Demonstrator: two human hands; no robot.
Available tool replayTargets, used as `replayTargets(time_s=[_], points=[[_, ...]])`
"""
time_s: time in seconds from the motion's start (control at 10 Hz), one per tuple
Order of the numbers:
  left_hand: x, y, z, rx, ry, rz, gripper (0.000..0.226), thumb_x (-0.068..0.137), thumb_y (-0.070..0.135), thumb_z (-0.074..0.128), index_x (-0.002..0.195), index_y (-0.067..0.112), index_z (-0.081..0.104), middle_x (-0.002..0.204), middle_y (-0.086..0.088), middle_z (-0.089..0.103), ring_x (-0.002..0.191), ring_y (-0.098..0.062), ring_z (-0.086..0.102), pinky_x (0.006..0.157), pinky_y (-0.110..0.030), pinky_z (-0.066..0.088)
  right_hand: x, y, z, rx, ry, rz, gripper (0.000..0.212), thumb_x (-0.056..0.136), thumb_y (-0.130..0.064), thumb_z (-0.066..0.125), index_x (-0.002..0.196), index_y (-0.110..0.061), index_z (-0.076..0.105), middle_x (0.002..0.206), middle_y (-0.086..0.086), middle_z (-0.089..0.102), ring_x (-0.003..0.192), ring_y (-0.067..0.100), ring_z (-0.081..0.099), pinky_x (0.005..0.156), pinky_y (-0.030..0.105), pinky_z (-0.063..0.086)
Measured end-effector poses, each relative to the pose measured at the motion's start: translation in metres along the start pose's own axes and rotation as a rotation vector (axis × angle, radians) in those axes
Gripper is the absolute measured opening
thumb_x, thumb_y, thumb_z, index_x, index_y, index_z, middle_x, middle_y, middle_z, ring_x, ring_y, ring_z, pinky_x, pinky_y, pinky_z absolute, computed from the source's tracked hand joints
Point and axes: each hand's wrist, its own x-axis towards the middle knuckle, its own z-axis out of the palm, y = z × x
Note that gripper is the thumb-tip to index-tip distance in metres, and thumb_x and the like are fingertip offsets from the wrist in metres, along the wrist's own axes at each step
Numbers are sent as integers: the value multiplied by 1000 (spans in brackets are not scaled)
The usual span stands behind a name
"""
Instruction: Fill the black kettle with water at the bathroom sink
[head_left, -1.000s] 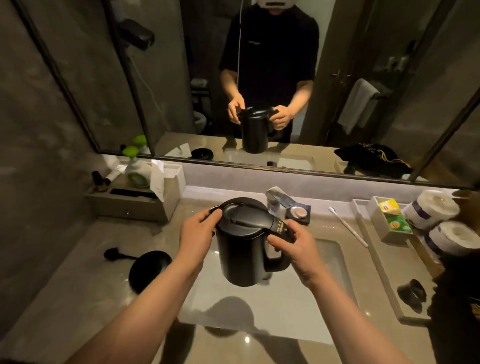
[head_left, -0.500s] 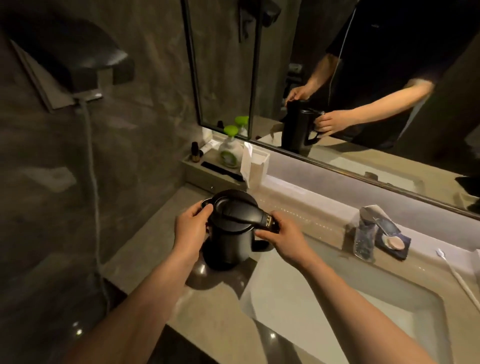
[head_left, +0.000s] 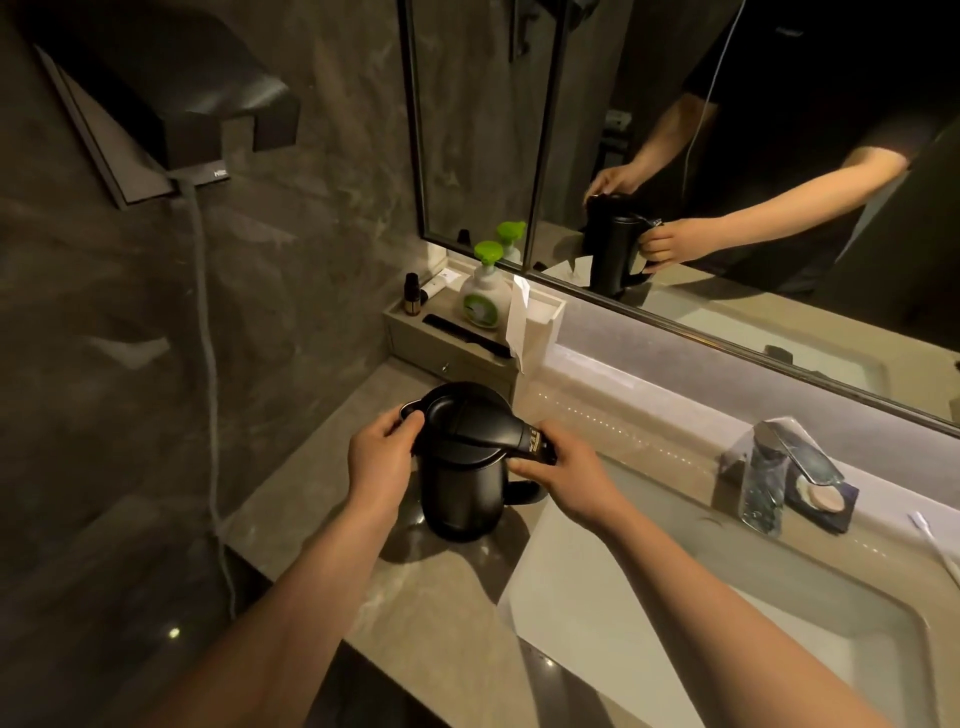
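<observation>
Two hands on one kettle, lower centre of the frame.

1. Left hand (head_left: 382, 457): fingers curled against the lid rim on the spout side, holding the top steady. Right hand (head_left: 569, 480): wrapped round the handle, thumb up near the labelled release at the handle's head.

2. Black kettle (head_left: 467, 467): upright, base resting on the surface (head_left: 415, 613), just left of the sink's edge. Lid (head_left: 457, 431) closed, or very nearly; no gap is visible.

3. Sink (head_left: 649, 571): pale rectangular basin, centre right. No water visible in it.

4. Tap (head_left: 779, 457): right of centre at the basin's back edge, well apart from the kettle, not running. Beside it, a small dark soap dish (head_left: 826, 499).

5. Far items, upper centre: tray (head_left: 447, 353) with green-pump bottle (head_left: 480, 296), comb (head_left: 462, 335) and small dark bottle (head_left: 412, 296); mirror (head_left: 675, 156) above.

Step judged in hand: opening the lid. Handling note: press the release with the right thumb while the left hand braces the body, not the lid itself, so the lid can swing freely. Keep the kettle flat on the surface until open, then carry it under the spout before turning the water on.
</observation>
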Motion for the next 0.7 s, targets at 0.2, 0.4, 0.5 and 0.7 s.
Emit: replayTargets(time_s=[0.2,0.4,0.5,0.7], points=[[-6,-7,-7,11,15,2,22,92,16,61,82,33,73,85,10,75,83,-3,69,72,-22,50,-2,5,3,-4,-45,7,18,84,-17,75,94,-19,60,77,-5,60,64,-2,52,57,8,42],[-9,-12,-7,38,1,11,17,94,20,59,93,29,73,91,6,75,88,-6,68,76,-25,53,-6,13,9,-9,-37,28,18,85,-23,73,95,-23,59,81,-3,61,70,7,55,60,16,42],[-7,-7,-7,65,-34,5,16,95,21,58,101,24,73,98,0,73,93,-12,66,81,-30,54,-8,8,9,-48,-39,42,20,85,-27,72,100,-22,60,86,-2,64,76,10,58,60,10,42],[-14,-15,-27,26,25,-99,29,100,31,47,116,17,66,107,-2,68,103,-17,63,94,-41,49,-22,-35,-24,-47,139,5,39,89,-35,67,125,-22,60,106,-2,65,100,17,62,86,32,53]])
